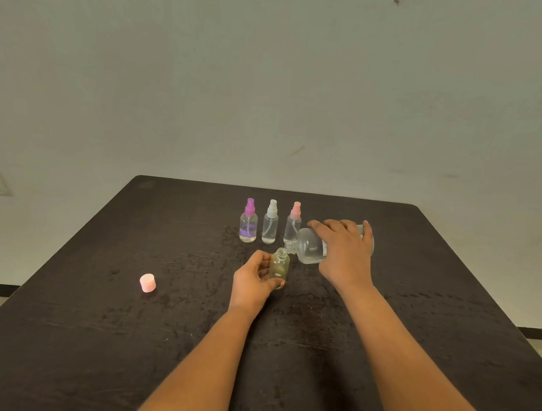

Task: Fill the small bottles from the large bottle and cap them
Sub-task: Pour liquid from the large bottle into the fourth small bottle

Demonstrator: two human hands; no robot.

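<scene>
Right hand [344, 246] gripped the tilted large bottle [308, 247] by its body; left hand [254, 277] clasped the small uncapped bottle [279, 266] beside its mouth. Both likely light, slippery.

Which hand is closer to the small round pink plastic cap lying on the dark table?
Left. The left hand, holding the small uncapped yellowish bottle, is to the right of the round pink cap; the right hand, tilting the large clear bottle, is farther right.
</scene>
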